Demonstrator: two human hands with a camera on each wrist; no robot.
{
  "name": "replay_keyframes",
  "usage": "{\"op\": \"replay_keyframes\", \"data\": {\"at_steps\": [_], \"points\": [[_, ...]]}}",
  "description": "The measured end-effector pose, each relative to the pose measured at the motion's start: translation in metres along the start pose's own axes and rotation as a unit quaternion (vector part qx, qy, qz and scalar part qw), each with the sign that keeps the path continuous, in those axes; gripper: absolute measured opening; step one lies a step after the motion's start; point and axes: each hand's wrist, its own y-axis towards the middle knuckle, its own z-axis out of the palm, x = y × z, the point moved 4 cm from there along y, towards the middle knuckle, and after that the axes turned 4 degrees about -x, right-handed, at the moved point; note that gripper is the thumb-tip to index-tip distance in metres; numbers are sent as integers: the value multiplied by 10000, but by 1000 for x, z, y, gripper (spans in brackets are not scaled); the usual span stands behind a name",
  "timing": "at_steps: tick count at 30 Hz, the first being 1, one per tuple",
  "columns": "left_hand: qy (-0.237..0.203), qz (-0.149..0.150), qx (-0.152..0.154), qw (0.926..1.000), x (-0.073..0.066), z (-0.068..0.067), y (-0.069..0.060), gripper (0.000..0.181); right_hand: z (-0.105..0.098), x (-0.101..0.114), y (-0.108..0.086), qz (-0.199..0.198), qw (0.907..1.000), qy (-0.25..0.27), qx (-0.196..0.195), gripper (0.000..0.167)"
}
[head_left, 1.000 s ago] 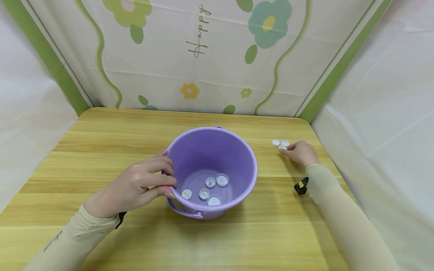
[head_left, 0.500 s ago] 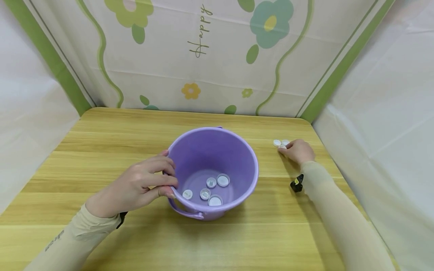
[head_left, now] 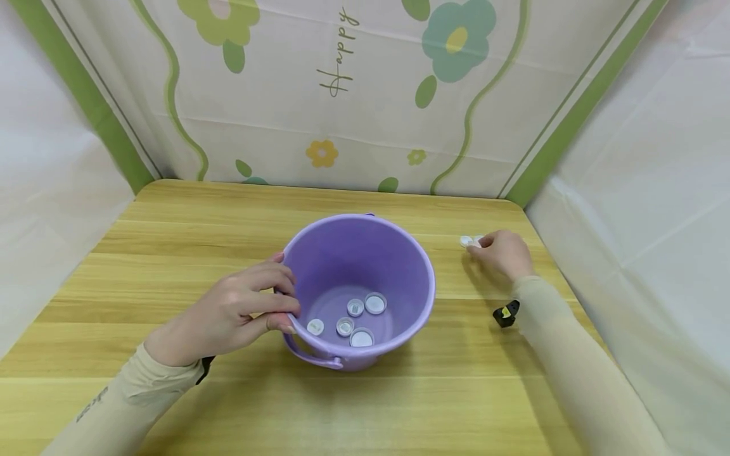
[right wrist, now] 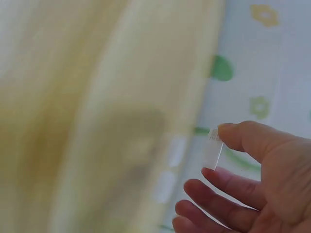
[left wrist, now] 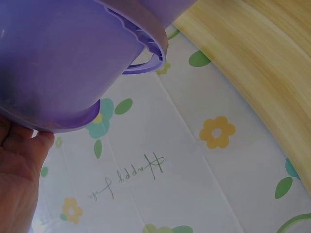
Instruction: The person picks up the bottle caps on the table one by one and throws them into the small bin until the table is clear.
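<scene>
My left hand [head_left: 228, 310] grips the left rim of a purple bucket [head_left: 353, 247], thumb and fingers on the edge. In the left wrist view the bucket's outer side [left wrist: 53, 58] fills the upper left. Over at the right, my right hand [head_left: 504, 253] pinches a small round clear container [right wrist: 212, 154] between thumb and index finger, held above the table in the right wrist view. Two similar small round white containers [head_left: 466, 241] lie by its fingertips, one partly hidden. Several more round white-and-clear containers [head_left: 361, 337] lie on the bucket's floor.
A wooden table [head_left: 188, 240] carries everything. A flower-printed cloth [head_left: 376, 126] stands along its back edge, with pale sheeting [head_left: 650, 190] at both sides. The bucket's handle [head_left: 310, 358] hangs at its front left.
My right hand has risen slightly off the table with the pinched container, away from the two beside it. My left hand keeps its grip and the bucket stays in place.
</scene>
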Motion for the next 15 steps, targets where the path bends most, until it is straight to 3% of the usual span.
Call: {"op": "replay_keyframes", "data": {"at_steps": [7, 15], "points": [[-30, 25, -7, 10000, 0, 0, 0, 25, -35, 45, -16, -641, 9970, 186, -400, 53], [-26, 11, -19, 10000, -1, 0, 0, 25, -70, 106, -50, -1418, 9816, 955, -855, 44]]}}
